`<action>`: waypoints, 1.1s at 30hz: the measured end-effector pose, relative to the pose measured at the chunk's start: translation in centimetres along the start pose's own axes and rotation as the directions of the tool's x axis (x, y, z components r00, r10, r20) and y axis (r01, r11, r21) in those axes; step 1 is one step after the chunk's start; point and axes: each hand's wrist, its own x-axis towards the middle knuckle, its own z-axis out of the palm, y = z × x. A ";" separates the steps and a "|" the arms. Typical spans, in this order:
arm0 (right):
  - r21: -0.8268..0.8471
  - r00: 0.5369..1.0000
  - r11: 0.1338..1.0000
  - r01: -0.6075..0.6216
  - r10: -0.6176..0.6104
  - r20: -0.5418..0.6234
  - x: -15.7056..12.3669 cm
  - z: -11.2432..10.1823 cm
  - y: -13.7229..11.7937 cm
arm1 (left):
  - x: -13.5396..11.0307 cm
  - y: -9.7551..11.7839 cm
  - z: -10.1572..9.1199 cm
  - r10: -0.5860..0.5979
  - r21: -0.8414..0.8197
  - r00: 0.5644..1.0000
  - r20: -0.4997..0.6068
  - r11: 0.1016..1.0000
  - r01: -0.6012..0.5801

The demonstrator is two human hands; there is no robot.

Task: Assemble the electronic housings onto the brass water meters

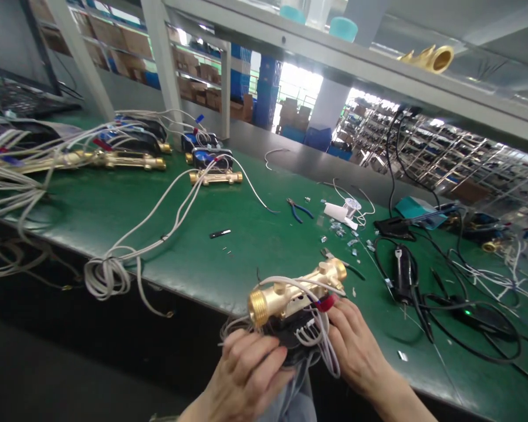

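A brass pipe body with threaded ends is held tilted at the bench's front edge. Fixed along its near side is a black housing, with a white connector, grey wires and a red tag. My left hand is closed around the housing's lower left part, its fingers bent over the top. On the other side my right hand grips the assembly near the red tag, its fingertips partly hidden behind the wires. Pliers lie just behind the brass body.
Coiled grey cable hangs over the front edge from another brass unit. Blue-handled cutters, a small black strip and scattered scraps lie on the green bench. At right, a black corded tool sits among cables.
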 end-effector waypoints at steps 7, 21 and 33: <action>0.028 0.998 0.999 0.016 -0.015 -0.054 -0.3 0.1 0.5 | 2.6 -3.7 -2.0 -0.438 0.058 0.874 0.211 0.898 0.436; -0.133 0.994 0.988 -0.079 0.069 -0.079 0.5 3.5 -1.1 | 10.8 -3.4 -5.8 -0.319 0.019 0.931 0.176 0.947 0.321; 0.085 0.979 0.975 -0.203 0.202 0.022 0.6 3.4 -1.7 | 1.3 -2.0 -6.0 -0.234 0.103 0.964 0.122 0.969 0.222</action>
